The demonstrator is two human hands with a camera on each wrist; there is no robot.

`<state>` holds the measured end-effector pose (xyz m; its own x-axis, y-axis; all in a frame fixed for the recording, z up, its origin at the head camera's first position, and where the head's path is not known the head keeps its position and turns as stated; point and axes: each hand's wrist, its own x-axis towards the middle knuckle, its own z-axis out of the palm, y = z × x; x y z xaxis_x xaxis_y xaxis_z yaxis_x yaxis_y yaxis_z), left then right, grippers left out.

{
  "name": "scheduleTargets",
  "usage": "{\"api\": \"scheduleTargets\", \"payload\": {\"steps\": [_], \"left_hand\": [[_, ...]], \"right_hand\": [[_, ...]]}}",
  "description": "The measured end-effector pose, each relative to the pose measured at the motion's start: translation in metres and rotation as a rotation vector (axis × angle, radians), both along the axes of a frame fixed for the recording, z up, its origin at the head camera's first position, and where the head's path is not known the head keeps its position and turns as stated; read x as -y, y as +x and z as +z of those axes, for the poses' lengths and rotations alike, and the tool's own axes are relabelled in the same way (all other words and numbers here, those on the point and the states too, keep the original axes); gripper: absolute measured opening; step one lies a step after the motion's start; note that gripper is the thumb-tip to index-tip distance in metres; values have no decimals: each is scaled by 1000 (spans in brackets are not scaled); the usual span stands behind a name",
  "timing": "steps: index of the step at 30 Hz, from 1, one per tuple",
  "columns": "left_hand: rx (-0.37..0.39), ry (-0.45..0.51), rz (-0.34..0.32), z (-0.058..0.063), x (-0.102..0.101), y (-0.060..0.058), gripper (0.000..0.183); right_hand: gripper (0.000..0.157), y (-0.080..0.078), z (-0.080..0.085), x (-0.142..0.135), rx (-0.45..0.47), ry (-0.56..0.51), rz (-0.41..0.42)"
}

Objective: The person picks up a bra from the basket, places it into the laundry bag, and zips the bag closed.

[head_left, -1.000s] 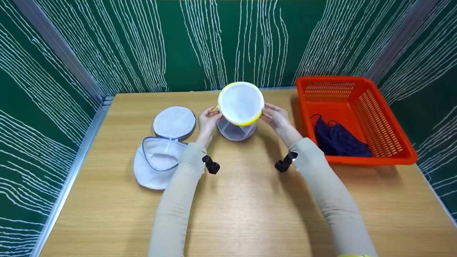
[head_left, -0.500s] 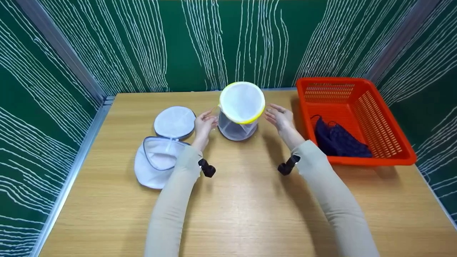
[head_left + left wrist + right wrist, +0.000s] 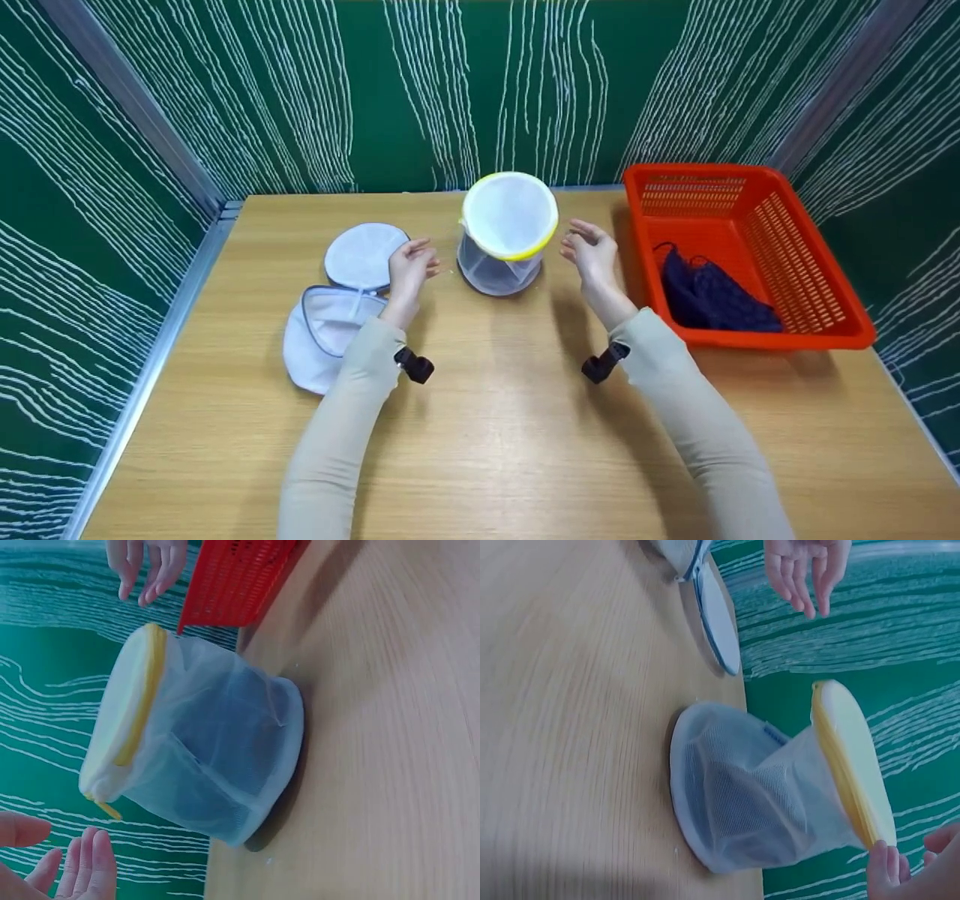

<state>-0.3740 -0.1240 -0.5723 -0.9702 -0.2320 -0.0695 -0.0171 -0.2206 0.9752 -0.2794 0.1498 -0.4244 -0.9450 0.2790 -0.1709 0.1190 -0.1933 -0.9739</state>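
Left fingers (image 3: 103,862) farther from mesh bag (image 3: 199,733)

Pale wood-grain table (image 3: 495,450) between 3 white-streaked green walls (image 3: 367,97), 2 grey posts (image 3: 135,101) at their corners.

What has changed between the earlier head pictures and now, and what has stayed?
The left hand has let go of the mesh bag and moved left; the right hand has let go too, shifting slightly right. The mesh bag stands in about the same place; the white bag, basket and dark cloth stayed put.
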Motion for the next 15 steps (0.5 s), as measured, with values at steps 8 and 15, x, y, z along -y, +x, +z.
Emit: {"api": "scheduleTargets", "payload": {"steps": [8, 15], "left_hand": [[48, -122, 17, 171, -20, 134, 26], [-4, -229, -8, 179, -1, 154, 26]], "right_hand": [[29, 15, 1, 24, -166, 34, -10], [21, 18, -27, 56, -265, -44, 95]]}}
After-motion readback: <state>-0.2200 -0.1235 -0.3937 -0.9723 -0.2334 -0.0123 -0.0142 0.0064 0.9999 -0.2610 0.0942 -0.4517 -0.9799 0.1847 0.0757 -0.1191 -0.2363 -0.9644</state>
